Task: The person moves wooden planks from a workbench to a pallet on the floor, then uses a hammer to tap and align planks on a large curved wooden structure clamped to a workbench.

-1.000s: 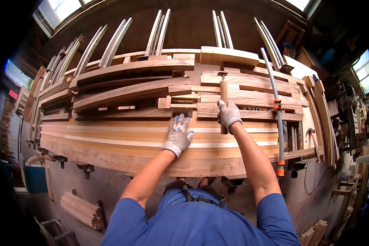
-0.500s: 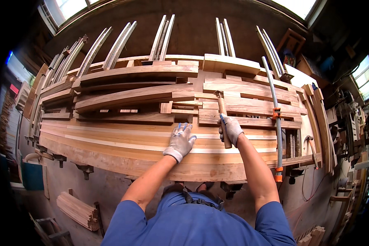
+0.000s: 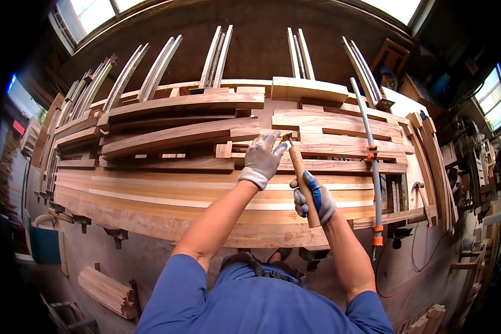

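Observation:
A hammer (image 3: 304, 179) with a wooden handle is gripped in my right hand (image 3: 319, 201), its head pointing away from me over the stacked lumber. My left hand (image 3: 263, 158), in a white and blue glove, reaches forward with fingers stretched out just left of the hammer's head. Beneath its fingers are the ends of wooden pieces, partly hidden by the hand. Curved wooden rails (image 3: 172, 138) lie to the left of it, and flat notched boards (image 3: 339, 143) to the right. Long strips (image 3: 167, 192) run side by side along the near side of the bench.
A bar clamp (image 3: 369, 145) with orange jaws stands across the boards at right. Another hammer (image 3: 422, 200) lies beyond it. Paired metal rails (image 3: 214, 58) project from the far side. Bundled wood strips (image 3: 107, 292) sit on the floor at left, near a teal bin (image 3: 44, 243).
My left hand has moved forward and right, off the long strips to the ends of the stacked pieces. My right hand has drawn the hammer slightly toward me, its handle now tilted differently.

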Tool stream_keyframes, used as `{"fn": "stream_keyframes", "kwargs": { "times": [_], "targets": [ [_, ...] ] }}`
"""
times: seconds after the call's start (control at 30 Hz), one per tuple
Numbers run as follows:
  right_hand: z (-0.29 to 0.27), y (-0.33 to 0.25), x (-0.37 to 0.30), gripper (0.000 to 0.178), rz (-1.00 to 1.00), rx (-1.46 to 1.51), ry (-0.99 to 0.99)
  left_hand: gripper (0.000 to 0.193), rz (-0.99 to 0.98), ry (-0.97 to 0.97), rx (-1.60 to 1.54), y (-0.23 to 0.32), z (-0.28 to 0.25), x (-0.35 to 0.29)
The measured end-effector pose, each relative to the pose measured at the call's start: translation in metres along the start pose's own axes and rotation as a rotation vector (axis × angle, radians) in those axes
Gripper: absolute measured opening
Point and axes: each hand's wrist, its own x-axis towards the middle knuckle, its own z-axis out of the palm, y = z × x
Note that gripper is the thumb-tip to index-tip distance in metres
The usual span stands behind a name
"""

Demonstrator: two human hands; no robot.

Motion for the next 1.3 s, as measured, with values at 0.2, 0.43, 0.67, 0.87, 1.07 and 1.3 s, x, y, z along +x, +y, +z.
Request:
{"fn": "stream_keyframes", "kwargs": {
  "times": [0.2, 0.43, 0.67, 0.87, 1.07, 1.3],
  "targets": [
    [-0.008, -0.001, -0.015, 0.054, -0.029, 0.012, 0.0, 0.027, 0.064, 0.003, 0.061, 0.017, 0.014, 0.007],
    [-0.02, -0.012, -0.045, 0.051, -0.236, 0.077, 0.066, 0.028, -0.097, -0.161, 0.232, 0.006, 0.044, 0.002],
    [-0.051, 0.005, -0.099, 0.05, -0.114, 0.036, 0.166, 0.059, -0.175, -0.541, 0.262, 0.006, 0.058, 0.04],
    [-0.071, 0.049, -0.135, 0.05, -0.084, 0.086, 0.184, 0.067, -0.105, -0.706, 0.42, -0.046, 0.079, 0.041],
    [-0.083, 0.077, -0.15, 0.05, -0.069, 0.135, 0.158, 0.058, 0.088, -0.686, 0.659, -0.073, 0.067, 0.01],
    [-0.087, 0.09, -0.157, 0.055, -0.029, 0.241, 0.134, 0.048, 0.11, -0.542, 0.575, -0.035, -0.023, -0.046]
  ]
}}
